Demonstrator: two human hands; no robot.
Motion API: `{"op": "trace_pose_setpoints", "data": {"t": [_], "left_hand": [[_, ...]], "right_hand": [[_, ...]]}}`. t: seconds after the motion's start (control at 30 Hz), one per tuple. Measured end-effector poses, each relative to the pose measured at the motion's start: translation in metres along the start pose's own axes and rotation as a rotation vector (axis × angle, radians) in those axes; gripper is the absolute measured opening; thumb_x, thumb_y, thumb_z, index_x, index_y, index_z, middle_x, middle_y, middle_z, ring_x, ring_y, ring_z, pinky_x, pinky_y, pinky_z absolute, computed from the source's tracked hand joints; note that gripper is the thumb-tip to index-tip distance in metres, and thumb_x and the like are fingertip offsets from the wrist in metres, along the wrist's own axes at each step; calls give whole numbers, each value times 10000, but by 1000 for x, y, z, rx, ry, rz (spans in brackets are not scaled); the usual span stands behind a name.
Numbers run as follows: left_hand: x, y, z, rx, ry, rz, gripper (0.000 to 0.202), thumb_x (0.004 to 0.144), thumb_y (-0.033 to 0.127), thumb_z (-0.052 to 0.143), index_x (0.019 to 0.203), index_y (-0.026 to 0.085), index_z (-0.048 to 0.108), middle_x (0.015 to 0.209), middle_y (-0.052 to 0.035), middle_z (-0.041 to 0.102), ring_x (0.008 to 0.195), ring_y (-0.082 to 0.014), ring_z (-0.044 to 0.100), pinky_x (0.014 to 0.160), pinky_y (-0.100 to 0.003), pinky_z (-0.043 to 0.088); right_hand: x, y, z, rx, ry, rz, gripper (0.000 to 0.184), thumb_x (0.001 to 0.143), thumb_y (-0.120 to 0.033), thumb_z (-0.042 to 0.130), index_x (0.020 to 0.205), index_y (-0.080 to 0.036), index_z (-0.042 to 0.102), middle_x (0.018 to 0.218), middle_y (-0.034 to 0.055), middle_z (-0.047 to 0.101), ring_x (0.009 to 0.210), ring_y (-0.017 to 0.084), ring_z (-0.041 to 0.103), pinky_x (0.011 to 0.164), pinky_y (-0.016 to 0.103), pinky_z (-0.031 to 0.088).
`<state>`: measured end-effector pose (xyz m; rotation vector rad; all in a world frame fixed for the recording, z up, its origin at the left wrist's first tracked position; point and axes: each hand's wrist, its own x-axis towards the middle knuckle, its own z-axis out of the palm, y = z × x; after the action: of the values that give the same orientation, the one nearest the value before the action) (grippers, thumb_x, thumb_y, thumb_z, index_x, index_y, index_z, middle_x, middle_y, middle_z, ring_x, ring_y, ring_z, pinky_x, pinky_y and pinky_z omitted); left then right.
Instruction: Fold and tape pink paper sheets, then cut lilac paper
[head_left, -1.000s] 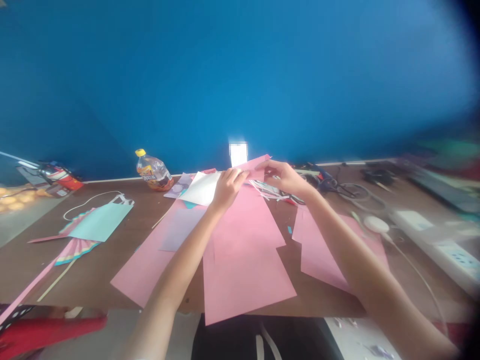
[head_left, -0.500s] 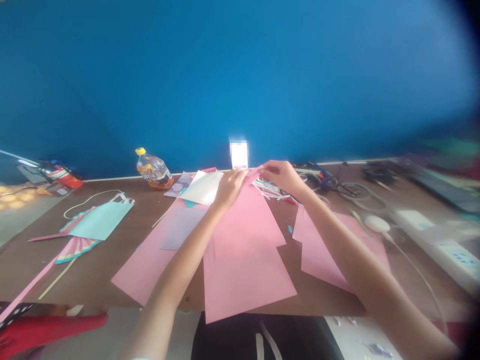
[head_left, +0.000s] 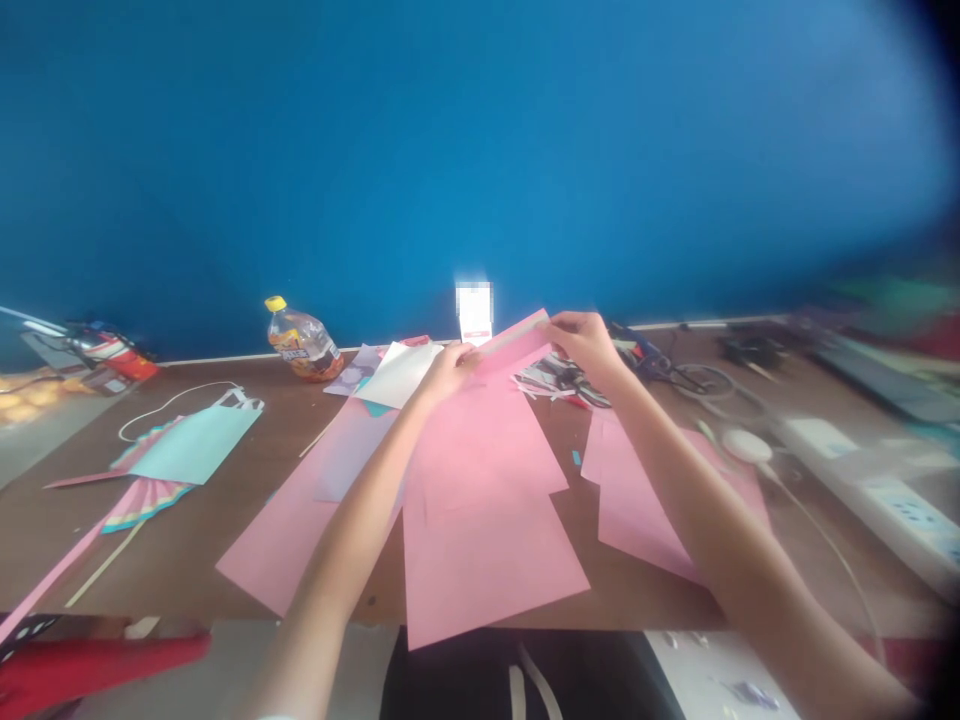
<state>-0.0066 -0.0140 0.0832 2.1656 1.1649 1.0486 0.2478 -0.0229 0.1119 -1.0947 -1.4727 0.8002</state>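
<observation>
- Behind everything stands a deep blue wall (head_left: 480, 150), and below it a brown wooden surface (head_left: 187, 520) strewn with craft paper.
- Both hands pinch the far edge of a large pink paper sheet (head_left: 480, 500): the left hand (head_left: 448, 370) grips it near the middle, the right hand (head_left: 585, 342) at its far right corner.
- Half a second ago that edge lay pressed low; now it is lifted again into a narrow raised strip between the hands, so the fold looks to be in the making, not yet creased flat.
- Near the sheet lie a white paper piece (head_left: 397, 375), another pink sheet (head_left: 645, 500) under the right forearm, and a pale teal paper fan (head_left: 187, 450) to the left.
- By the wall lies a clear plastic bottle with a yellow cap (head_left: 300, 345).
</observation>
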Motion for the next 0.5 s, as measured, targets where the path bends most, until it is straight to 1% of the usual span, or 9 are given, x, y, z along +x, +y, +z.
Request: {"op": "trace_pose_setpoints", "data": {"t": [0.07, 0.13, 0.2, 0.23, 0.3, 0.37, 0.43, 0.5], "left_hand": [[0, -1, -3, -56, 3, -31, 432, 877, 557, 554, 699, 164, 548, 670, 6, 522, 628, -119, 452, 602, -238, 350], [-1, 0, -4, -137, 14, -101, 417, 862, 567, 571, 752, 165, 587, 616, 14, 529, 554, -106, 441, 541, -230, 343], [-2, 2, -3, -235, 7, -185, 414, 860, 573, 572, 820, 163, 615, 592, 8, 564, 484, -96, 442, 491, -225, 348], [-3, 2, -2, -296, 0, -226, 416, 863, 575, 567, 865, 163, 623, 610, -4, 600, 464, -93, 453, 482, -225, 367], [-3, 3, 2, -439, -5, -299, 429, 859, 577, 575, 969, 164, 617, 706, -47, 683, 454, -88, 485, 494, -232, 428], [-3, 2, 6, -582, -10, -361, 461, 836, 572, 615, 1053, 167, 588, 827, -91, 729, 474, -82, 518, 531, -245, 486], [-3, 2, 10, -680, -26, -395, 482, 810, 555, 662, 1082, 170, 563, 912, -116, 740, 503, -81, 549, 559, -251, 516], [-3, 1, 13, -731, -11, -386, 471, 800, 538, 683, 1067, 171, 556, 982, -129, 738, 537, -83, 579, 574, -249, 527]], "right_hand": [[0, 1, -1, 28, -10, 27, 265, 745, -387, 699, 662, -146, 624, 505, -8, 530, 435, 80, 426, 421, 228, 299], [1, 3, -1, 37, -6, 45, 258, 750, -380, 704, 675, -147, 620, 552, 22, 596, 450, 92, 499, 418, 216, 333], [1, 5, 1, 46, -5, 66, 262, 761, -386, 706, 695, -148, 617, 602, 52, 646, 483, 112, 571, 418, 204, 363], [2, 6, 2, 54, -2, 77, 265, 767, -391, 707, 705, -150, 614, 618, 62, 661, 498, 123, 598, 417, 200, 373], [3, 8, 3, 78, 3, 94, 273, 776, -399, 708, 716, -154, 604, 632, 71, 675, 519, 138, 632, 417, 196, 391], [4, 8, 4, 112, 4, 109, 279, 778, -405, 712, 720, -160, 592, 650, 74, 686, 543, 148, 651, 426, 196, 411], [5, 8, 4, 147, -1, 117, 279, 777, -403, 716, 719, -164, 582, 683, 79, 700, 575, 157, 667, 444, 204, 434], [5, 8, 4, 176, 0, 121, 270, 776, -387, 715, 715, -168, 570, 710, 84, 709, 602, 163, 676, 470, 214, 455]]}}
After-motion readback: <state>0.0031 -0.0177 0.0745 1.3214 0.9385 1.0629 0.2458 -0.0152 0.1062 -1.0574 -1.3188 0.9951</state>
